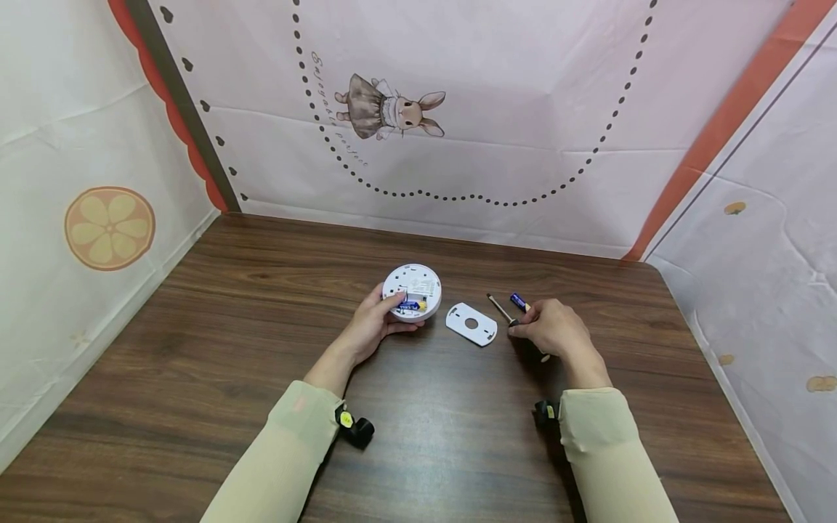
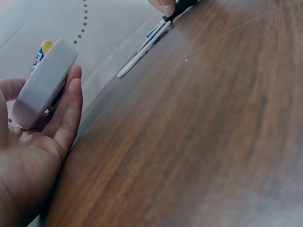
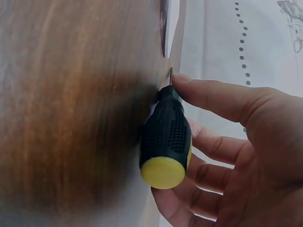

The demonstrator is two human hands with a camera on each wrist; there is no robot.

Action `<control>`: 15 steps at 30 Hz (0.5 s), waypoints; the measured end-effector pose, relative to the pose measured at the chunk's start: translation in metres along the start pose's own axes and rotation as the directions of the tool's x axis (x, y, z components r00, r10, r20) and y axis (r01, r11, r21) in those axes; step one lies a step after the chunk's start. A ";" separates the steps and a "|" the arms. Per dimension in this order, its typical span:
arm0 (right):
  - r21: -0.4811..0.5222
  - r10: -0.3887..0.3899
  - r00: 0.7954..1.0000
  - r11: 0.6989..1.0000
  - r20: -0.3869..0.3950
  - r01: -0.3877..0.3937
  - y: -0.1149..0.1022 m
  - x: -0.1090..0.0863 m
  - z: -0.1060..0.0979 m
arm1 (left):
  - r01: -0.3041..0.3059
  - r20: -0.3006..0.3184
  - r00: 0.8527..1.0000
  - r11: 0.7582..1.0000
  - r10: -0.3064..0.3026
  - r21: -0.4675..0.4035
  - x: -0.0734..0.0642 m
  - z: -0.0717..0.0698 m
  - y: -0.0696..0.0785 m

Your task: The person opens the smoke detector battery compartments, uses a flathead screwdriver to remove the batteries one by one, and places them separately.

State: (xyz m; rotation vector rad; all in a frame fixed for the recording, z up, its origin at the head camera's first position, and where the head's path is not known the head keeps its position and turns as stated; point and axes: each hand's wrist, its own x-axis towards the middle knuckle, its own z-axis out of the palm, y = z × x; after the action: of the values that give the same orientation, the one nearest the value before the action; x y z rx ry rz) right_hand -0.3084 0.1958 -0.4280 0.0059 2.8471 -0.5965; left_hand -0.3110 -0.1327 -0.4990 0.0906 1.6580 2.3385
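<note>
My left hand [image 1: 366,330] holds a round white battery device [image 1: 413,277], its back tilted up and the thumb on its face near the battery slot. A blue and yellow battery [image 1: 410,306] shows in that slot; in the left wrist view the yellow end of a battery [image 2: 46,46] sticks up past the casing. Over to the right, my right hand [image 1: 556,330] pinches a screwdriver [image 3: 165,127] with a black and yellow handle low at the table. The screwdriver's metal shaft [image 1: 500,309] points away to the left. Beside it lies another blue battery [image 1: 519,301], partly hidden by the fingers.
A white mounting plate [image 1: 471,325] with a round centre hole lies flat between the hands. The dark wooden table [image 1: 445,436] ends at a printed cloth backdrop [image 1: 497,145] behind, with cloth at both sides too.
</note>
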 end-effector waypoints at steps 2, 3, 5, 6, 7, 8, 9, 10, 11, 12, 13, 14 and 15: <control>0.006 -0.008 1.000 1.000 -0.006 0.008 0.000 0.000 0.000 | 0.000 0.002 1.000 1.000 0.000 -0.001 0.000 0.000 0.000; 0.009 -0.013 1.000 1.000 -0.010 0.013 -0.001 -0.001 -0.001 | 0.001 0.002 1.000 1.000 -0.001 -0.002 0.000 0.000 0.000; 0.015 -0.022 1.000 1.000 -0.020 0.022 -0.002 -0.001 -0.001 | 0.001 0.003 1.000 1.000 -0.001 -0.004 0.000 0.000 0.000; 0.017 -0.026 0.999 1.000 -0.022 0.026 -0.003 -0.002 -0.002 | 0.001 0.003 1.000 1.000 -0.001 -0.006 0.000 0.000 0.000; 0.019 -0.030 0.999 0.999 -0.027 0.030 -0.004 -0.002 -0.002 | 0.000 0.003 1.000 1.000 0.000 -0.008 0.001 0.000 -0.001; 0.021 -0.036 0.999 0.999 -0.031 0.036 -0.005 -0.002 -0.003 | -0.002 0.004 1.000 1.000 0.002 -0.008 0.001 0.000 -0.001; 0.024 -0.042 0.998 0.999 -0.035 0.043 -0.006 -0.003 -0.003 | -0.004 0.004 1.000 1.000 0.004 -0.008 0.001 0.000 -0.001; 0.028 -0.051 0.998 0.998 -0.040 0.052 -0.007 -0.003 -0.004 | -0.006 0.004 1.000 1.000 0.006 -0.007 0.001 0.000 -0.001; 0.030 -0.059 0.997 0.998 -0.045 0.060 -0.008 -0.004 -0.004 | -0.008 0.005 1.000 1.000 0.008 -0.006 0.001 0.000 -0.001; 0.037 -0.067 0.997 0.997 -0.049 0.069 -0.010 -0.005 -0.004 | -0.011 0.008 1.000 1.000 0.011 -0.001 0.001 0.000 -0.001; 0.045 -0.077 0.996 0.996 -0.055 0.080 -0.012 -0.005 -0.004 | -0.013 0.010 1.000 1.000 0.013 0.001 0.001 0.000 -0.001; 0.052 -0.089 0.994 0.994 -0.062 0.092 -0.013 -0.006 -0.004 | -0.015 0.012 1.000 1.000 0.015 0.005 0.000 0.001 -0.001; 0.059 -0.100 0.992 0.993 -0.071 0.104 -0.015 -0.006 -0.004 | -0.016 0.012 1.000 1.000 0.016 0.007 0.000 0.001 -0.001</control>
State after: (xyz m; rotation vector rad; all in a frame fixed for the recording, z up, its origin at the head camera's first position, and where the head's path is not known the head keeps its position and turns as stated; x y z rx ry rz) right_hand -0.3042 0.1840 -0.4173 -0.1119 2.9068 -0.7194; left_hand -0.3107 -0.1318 -0.4995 0.1202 1.6665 2.3388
